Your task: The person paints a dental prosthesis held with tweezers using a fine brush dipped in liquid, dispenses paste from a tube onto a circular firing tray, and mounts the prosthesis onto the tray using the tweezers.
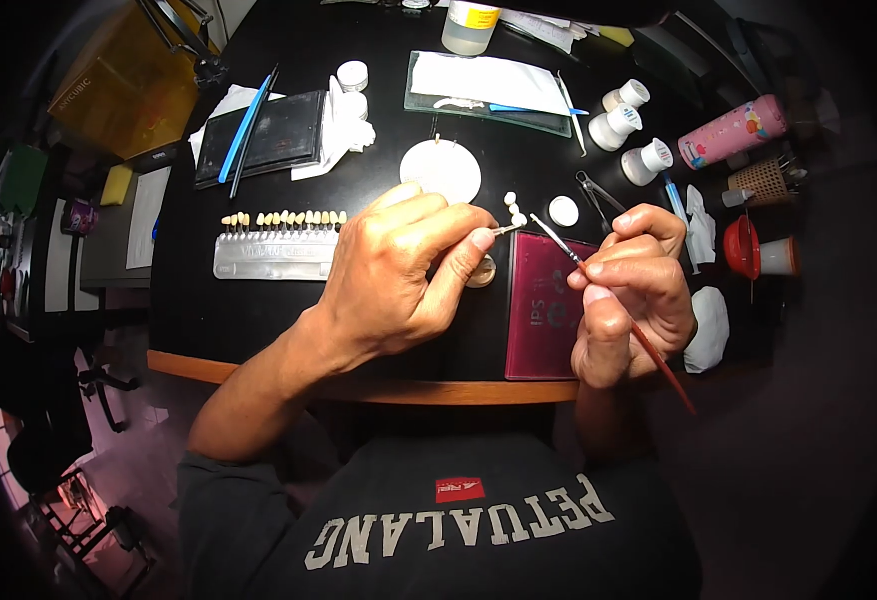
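My left hand (404,265) is closed in a pinch, thumb against forefinger, on a short thin holder (505,231). At the holder's far end is a small row of white tooth crowns (516,210); whether they are joined to it I cannot make out. Between the fingers and thumb of my right hand (629,300) is a slim paintbrush (649,350) with a red-brown handle. Its bristle tip points up and left, close beside the crowns. Below my right hand lies a dark red IPS case (539,330) on the black table.
A tooth shade guide (274,257) lies left of my left hand. Beyond my hands are a round white plate (441,172), a glass slab (489,95) and a small white jar (564,210). Tweezers (599,190), white bottles (616,127) and a pink flask (734,132) stand or lie rightward.
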Available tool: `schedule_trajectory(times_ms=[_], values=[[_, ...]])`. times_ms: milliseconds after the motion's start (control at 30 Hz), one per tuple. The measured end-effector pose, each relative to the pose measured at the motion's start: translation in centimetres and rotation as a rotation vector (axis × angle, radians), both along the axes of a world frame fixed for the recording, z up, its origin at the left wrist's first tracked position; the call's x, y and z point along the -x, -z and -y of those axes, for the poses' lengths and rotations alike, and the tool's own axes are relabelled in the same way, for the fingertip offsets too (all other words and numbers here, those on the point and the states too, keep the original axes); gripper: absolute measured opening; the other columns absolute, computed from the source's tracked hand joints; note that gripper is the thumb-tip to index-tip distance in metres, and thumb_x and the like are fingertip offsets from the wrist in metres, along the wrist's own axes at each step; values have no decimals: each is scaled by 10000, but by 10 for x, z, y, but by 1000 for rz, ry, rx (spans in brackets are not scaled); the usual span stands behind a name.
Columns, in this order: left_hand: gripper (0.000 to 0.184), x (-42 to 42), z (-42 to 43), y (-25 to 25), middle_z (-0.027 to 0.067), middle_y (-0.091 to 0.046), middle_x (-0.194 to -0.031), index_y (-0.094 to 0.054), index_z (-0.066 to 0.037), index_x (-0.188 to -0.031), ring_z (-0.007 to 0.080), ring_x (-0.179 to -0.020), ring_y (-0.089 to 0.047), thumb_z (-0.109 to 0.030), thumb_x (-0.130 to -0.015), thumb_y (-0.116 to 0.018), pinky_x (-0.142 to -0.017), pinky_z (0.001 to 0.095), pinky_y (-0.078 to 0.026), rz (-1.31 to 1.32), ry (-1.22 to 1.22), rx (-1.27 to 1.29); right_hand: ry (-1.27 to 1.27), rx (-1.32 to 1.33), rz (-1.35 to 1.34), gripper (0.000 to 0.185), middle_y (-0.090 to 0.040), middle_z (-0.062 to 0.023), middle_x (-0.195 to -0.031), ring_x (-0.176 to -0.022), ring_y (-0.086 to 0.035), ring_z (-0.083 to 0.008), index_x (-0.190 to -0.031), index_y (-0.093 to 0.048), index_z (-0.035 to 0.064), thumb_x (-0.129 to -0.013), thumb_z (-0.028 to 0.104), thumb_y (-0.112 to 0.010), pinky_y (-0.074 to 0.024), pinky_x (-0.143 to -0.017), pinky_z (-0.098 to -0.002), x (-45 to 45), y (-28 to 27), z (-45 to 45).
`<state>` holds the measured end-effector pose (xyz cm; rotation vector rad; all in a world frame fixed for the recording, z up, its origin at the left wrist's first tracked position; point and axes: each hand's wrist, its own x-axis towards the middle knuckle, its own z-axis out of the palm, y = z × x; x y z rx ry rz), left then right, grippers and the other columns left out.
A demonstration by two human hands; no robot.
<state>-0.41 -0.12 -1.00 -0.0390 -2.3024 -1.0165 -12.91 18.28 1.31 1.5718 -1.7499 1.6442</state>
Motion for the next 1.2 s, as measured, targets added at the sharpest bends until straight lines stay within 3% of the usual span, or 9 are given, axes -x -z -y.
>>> schedule_trajectory(times_ms=[667,767,867,1067,1200], values=[[110,1,3,0,131,-722,-849,-735,-3,-977,250,-666,-578,-75,-933,-663,-635,351,-445,-57,-17,10,9,5,14,144,-656,-23,-675,-656,-556,-148,-832,-651,60,-712,10,-590,-453,-895,-388,-4,-3,4],[81,0,1,-4,92,-697,-809,-722,-36,-917,283,-719,-631,-110,-909,-690,-667,377,-509,-33,-54,16,7,-11,7,146,-657,-25,-674,-656,-556,-149,-829,-650,58,-706,8,-589,-457,-889,-385,-5,-3,5],[80,1,1,-3,93,-701,-817,-721,-36,-913,282,-722,-632,-109,-910,-689,-670,377,-509,-33,-59,27,-8,-20,-21,155,-655,-26,-671,-657,-556,-152,-828,-648,55,-694,6,-588,-459,-887,-380,-3,-4,3],[135,-1,3,-4,145,-724,-848,-729,20,-992,258,-690,-618,-65,-952,-633,-654,356,-473,-11,-12,-16,4,-26,-61,180,-652,-23,-666,-633,-554,-153,-836,-649,54,-679,-4,-581,-468,-864,-369,-4,-4,5],[149,-1,3,0,156,-733,-868,-721,39,-996,264,-721,-656,-55,-972,-607,-675,354,-505,-14,-22,-89,47,-7,-131,197,-661,-21,-680,-630,-562,-151,-868,-652,59,-693,-14,-596,-474,-855,-364,-5,-3,8]])
